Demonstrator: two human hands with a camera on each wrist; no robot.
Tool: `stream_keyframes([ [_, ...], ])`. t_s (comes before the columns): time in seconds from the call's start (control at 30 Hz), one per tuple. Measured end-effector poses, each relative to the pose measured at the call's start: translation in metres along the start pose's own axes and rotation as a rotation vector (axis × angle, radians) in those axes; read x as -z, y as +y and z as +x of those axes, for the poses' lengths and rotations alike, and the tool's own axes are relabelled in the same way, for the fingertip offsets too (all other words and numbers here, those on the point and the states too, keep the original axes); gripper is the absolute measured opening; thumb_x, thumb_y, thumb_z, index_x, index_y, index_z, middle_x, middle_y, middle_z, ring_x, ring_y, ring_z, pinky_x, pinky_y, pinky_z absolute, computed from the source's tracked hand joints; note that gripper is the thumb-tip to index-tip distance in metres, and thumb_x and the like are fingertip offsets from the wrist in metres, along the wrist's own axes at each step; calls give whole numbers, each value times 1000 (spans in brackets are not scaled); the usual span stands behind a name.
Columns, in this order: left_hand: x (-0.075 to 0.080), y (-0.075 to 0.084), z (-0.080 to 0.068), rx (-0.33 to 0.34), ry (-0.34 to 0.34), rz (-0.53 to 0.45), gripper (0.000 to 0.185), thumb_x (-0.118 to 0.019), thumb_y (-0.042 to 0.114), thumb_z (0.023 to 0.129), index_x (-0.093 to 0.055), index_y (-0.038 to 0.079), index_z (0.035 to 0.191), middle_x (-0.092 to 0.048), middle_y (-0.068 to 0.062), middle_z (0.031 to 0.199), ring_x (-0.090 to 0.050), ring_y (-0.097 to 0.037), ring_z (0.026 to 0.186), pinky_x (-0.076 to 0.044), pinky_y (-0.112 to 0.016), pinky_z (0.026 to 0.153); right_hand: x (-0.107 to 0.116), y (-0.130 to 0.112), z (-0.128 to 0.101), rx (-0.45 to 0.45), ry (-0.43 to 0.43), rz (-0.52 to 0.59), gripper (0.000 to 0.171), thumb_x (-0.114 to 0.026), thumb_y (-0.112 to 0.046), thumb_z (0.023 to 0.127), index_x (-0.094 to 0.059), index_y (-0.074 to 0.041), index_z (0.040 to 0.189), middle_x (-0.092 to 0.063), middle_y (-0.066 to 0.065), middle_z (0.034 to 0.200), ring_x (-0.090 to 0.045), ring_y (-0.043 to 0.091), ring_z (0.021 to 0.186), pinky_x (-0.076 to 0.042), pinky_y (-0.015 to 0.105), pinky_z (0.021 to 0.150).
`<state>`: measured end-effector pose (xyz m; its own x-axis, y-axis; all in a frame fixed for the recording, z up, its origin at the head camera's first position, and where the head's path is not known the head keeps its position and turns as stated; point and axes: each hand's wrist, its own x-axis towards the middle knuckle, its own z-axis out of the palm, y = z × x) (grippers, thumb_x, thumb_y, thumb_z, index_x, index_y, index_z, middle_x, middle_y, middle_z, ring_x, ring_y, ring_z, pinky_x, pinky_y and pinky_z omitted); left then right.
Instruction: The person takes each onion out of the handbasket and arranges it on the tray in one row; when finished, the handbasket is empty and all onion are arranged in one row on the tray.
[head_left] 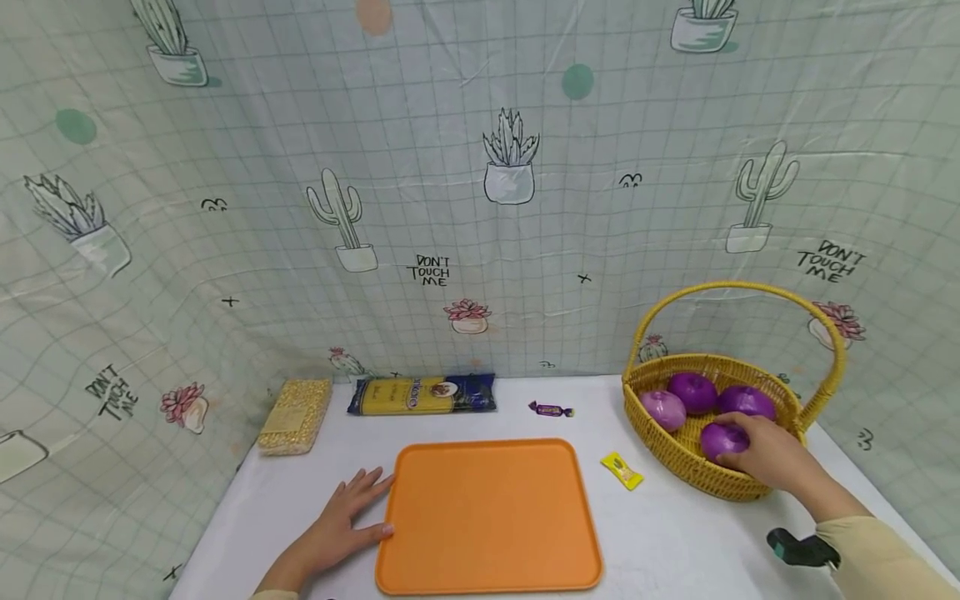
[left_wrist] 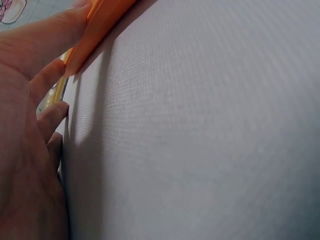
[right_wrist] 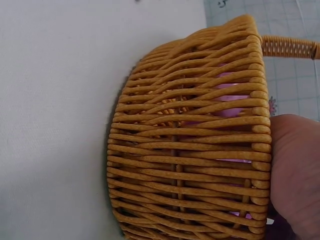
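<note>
My right hand (head_left: 772,454) reaches over the near rim of a yellow wicker basket (head_left: 686,473) and grips a purple onion (head_left: 722,441) between thumb and fingers. Several more onions (head_left: 692,392) lie behind it in the basket. In the right wrist view the woven basket wall (right_wrist: 190,145) hides most of the onions and the fingers. My left hand (head_left: 337,521) lies with fingers spread at the left edge of an orange tray (head_left: 491,517). Its thumb and index finger touch the tray's side, which also shows in the left wrist view.
A yellow-wrapped candy (head_left: 622,471) lies between tray and basket, a purple-wrapped candy (head_left: 551,410) farther back. Along the back are a pasta packet (head_left: 422,395) and a bag of yellow kernels (head_left: 296,417). The basket's tall handle (head_left: 738,286) arches overhead. A printed cloth hangs behind the white table.
</note>
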<state>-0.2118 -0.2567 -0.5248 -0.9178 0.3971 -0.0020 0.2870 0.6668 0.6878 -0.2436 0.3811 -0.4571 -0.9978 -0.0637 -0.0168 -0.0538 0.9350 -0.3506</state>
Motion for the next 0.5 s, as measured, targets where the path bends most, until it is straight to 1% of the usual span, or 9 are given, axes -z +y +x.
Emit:
stream_keyframes([
  [0.27, 4, 6, 2, 30, -32, 3, 74, -75, 42, 91, -49, 9, 152, -33, -25, 161, -11, -53, 150, 2, -72, 117, -1, 3, -1, 2, 48, 4, 61, -81, -28, 86, -57, 5, 132, -52, 42, 127, -48, 65, 115, -42, 78, 90],
  [0.5, 2, 5, 0, 22, -18, 2, 70, -72, 41, 93, -50, 8, 151, -33, -26, 160, -12, -54, 150, 1, -73, 116, -4, 2, -1, -2, 77, 9, 64, -80, -32, 86, -56, 4, 132, -49, 44, 129, -46, 65, 117, -42, 78, 90],
])
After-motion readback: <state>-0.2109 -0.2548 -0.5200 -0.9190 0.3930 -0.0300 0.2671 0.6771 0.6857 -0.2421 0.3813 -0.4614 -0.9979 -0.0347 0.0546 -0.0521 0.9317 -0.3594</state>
